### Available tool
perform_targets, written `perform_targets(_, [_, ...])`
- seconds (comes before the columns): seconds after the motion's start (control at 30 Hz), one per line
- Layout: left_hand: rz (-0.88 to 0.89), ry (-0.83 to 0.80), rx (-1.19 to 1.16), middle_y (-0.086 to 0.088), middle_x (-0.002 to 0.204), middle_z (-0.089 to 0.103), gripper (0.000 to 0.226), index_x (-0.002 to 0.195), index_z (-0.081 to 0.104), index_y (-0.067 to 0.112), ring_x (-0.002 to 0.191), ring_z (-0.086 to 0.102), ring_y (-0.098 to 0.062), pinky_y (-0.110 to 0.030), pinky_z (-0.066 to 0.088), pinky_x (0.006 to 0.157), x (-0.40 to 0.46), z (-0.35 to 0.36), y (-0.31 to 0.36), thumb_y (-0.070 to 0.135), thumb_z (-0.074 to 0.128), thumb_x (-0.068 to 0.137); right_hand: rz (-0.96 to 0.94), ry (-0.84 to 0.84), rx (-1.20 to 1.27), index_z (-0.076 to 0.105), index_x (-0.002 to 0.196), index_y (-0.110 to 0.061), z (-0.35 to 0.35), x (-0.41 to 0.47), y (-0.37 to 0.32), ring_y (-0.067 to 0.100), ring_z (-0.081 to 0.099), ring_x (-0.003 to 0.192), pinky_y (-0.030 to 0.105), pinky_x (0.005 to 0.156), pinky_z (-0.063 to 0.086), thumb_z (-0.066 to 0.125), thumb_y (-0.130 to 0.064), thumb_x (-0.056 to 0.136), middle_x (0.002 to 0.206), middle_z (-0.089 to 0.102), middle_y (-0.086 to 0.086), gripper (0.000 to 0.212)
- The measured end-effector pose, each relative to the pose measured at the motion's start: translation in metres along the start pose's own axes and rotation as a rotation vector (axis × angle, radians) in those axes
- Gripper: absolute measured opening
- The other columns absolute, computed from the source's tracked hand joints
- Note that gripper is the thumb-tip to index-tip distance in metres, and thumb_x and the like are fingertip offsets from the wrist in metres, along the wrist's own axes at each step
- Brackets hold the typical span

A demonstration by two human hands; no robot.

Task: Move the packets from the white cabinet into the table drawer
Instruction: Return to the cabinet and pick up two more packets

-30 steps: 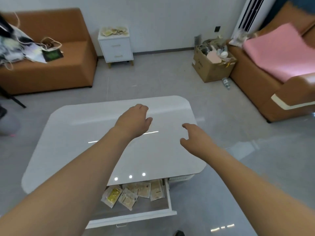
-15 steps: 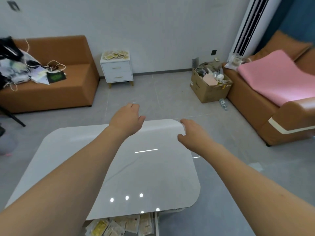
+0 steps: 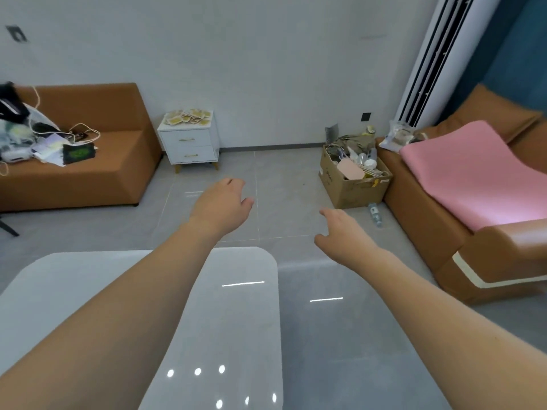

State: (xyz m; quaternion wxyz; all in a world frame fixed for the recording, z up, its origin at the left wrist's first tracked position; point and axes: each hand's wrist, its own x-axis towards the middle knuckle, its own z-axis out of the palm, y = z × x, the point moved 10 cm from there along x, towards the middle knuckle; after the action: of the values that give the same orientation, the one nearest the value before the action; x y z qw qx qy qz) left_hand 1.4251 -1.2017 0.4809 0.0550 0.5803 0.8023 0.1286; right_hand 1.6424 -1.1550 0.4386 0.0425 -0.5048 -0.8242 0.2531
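No legible text, labels or numbers anywhere.

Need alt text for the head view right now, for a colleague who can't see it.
Both hands, left hand and right hand, reach forward empty over the table toward the white cabinet by the far wall, its top covered in packets. Brown sofas flank the room.

Many small yellowish packets (image 3: 189, 116) lie in a loose flat heap on top of the white cabinet (image 3: 189, 145), which stands against the far wall.

Grey tiled floor (image 3: 284, 184); orange sofas (image 3: 88, 161); white wall (image 3: 266, 54).
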Motion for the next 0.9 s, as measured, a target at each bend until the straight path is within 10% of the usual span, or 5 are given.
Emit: perform_targets(0.9, [-0.081, 0.121, 0.004, -0.009, 0.139, 0.049, 0.05, 0.139, 0.045, 0.01, 0.125, 0.048, -0.028, -0.041, 0.042, 0.102, 0.502, 0.024, 0.114, 0.036, 0.049, 0.097, -0.158, 0.028, -0.008, 0.028, 0.149, -0.009, -0.227, 0.498, 0.107, 0.026, 0.027, 0.142, 0.033, 0.114, 0.025, 0.05, -0.022, 0.091, 0.154, 0.032, 0.009, 0.063])
